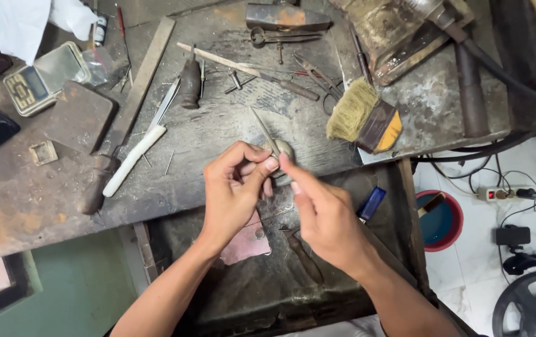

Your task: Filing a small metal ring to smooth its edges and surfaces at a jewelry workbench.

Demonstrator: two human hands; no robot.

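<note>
- A thin grey metal pick [264,132] stood pinched between the fingertips of both hands, just above the front edge of the worktop [218,125]; its long axis ran diagonally, the pointed end aimed up and to the left, away from the person.
- The left hand [233,187] was curled nearly closed, thumb and forefinger pressed together on the lower end of the pick.
- The right hand [321,209] met it from the other side, forefinger and thumb closed on the same spot, the other fingers folded loosely.
- Behind the fingertips sat a small rounded, dull beige lump [282,148]; what it was made of could not be told.
- The worktop was scarred, dark, rust-stained metal, littered with fine wire bits.
- Left of the hands lay a white-handled file [134,159], slanted, and a dark wooden-handled tool [190,84].
- To the right rested a brush [361,118] with pale straw bristles and a brown and orange stock.
- Scissors [324,84] lay just beyond the brush.
- A small digital scale [31,87] sat at the far left.
- Below, a dusty drawer [318,293] held a blue lighter [371,203].
</note>
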